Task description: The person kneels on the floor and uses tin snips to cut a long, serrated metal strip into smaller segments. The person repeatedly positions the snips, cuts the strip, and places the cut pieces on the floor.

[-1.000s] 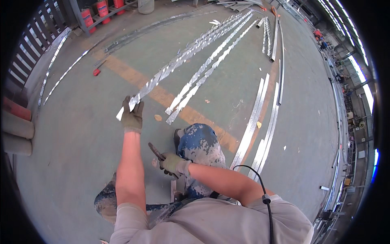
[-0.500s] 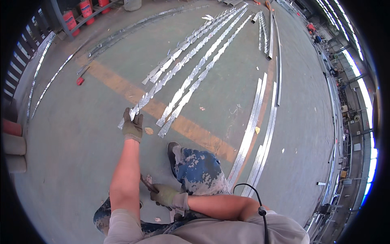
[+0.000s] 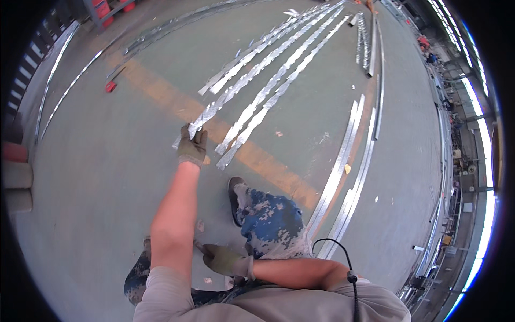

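Observation:
Long, shiny, jagged-edged metal strips lie side by side on the floor, running away from me. My left hand (image 3: 193, 146), in a dark work glove, is closed around the near end of one metal strip (image 3: 214, 104). Just right of that hand are the near ends of two more strips (image 3: 236, 135), which it does not touch. My right hand (image 3: 225, 261), gloved too, is held low by my knee. Its fingers are wrapped around a dark, narrow tool (image 3: 198, 246); only a short piece sticks out, so I cannot tell its kind.
Flat metal strips (image 3: 335, 166) lie to the right of my knee, with square tubes (image 3: 372, 51) beyond. A red tape measure (image 3: 110, 86) is on the floor at left. Curved strips (image 3: 58, 102) and cylinders (image 3: 18, 176) are along the left side. A yellow-orange line (image 3: 161, 91) crosses the floor.
My left hand has shifted slightly forward and right with the strip's end, closer to the neighbouring strips. The view has moved a little. My right hand stays low, and less of its tool shows.

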Available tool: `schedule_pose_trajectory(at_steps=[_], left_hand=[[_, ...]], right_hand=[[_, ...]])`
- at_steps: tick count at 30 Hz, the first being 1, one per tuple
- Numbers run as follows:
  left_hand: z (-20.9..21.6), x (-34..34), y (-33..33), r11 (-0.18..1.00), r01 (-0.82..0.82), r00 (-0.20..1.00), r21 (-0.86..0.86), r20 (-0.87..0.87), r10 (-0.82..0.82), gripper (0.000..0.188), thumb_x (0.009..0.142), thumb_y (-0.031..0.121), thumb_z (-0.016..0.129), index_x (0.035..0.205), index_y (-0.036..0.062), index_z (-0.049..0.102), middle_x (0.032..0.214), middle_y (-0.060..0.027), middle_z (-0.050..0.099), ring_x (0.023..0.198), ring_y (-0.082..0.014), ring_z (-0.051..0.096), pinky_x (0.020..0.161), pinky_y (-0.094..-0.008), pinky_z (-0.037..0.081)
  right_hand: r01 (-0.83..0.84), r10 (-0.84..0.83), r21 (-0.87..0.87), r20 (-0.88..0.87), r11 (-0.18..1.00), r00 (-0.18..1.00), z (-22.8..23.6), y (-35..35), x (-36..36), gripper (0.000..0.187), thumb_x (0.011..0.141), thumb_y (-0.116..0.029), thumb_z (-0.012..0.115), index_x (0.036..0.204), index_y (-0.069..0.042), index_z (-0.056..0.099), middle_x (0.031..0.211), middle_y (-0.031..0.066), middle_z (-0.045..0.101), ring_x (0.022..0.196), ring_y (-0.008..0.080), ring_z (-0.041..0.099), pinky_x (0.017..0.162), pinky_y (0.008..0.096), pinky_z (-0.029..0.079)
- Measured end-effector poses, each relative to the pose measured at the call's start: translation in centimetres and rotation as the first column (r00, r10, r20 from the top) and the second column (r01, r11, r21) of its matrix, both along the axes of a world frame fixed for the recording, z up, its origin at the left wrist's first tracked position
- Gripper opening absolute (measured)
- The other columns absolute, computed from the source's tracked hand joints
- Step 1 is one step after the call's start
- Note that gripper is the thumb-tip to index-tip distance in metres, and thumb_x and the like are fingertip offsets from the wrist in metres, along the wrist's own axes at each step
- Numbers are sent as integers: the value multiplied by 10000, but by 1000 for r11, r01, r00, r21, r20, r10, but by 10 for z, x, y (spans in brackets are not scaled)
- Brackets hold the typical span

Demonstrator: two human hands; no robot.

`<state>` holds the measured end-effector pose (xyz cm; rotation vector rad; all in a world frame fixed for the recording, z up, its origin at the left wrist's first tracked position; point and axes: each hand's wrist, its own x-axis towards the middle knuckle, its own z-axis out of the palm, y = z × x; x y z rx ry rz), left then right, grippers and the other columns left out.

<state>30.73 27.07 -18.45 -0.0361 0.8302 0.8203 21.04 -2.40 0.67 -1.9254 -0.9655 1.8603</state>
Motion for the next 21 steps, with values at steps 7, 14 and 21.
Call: schedule_pose_trajectory(at_steps=[7,14,21], left_hand=[[-34,-41,-7,953,-55,981,-296,-196,-4,376,1052,354,521,1284,67,593,1323,-170,634,1215,-350,624,1013,-523,543],[-4,-109,-19,930,337,838,-145,-405,-366,734,1031,399,548,1595,34,254,1554,-197,424,1398,-394,446,1190,-552,331],[94,-185,-32,915,389,859,109,-402,-317,620,1036,416,566,1498,39,394,1504,-167,490,1349,-364,509,1098,-512,440]], right_hand=[[17,-14,36,-70,999,997,-3,-7,-2,304,988,-273,538,1167,-32,592,974,254,692,930,436,667,822,490,496],[-57,57,2,-44,998,997,-5,-8,-6,327,963,-236,530,1188,-17,624,1099,279,685,1060,463,645,914,504,499],[-37,17,183,106,983,994,-50,-8,-9,348,930,-274,554,1134,-7,643,1106,273,690,1058,461,652,918,505,500]])
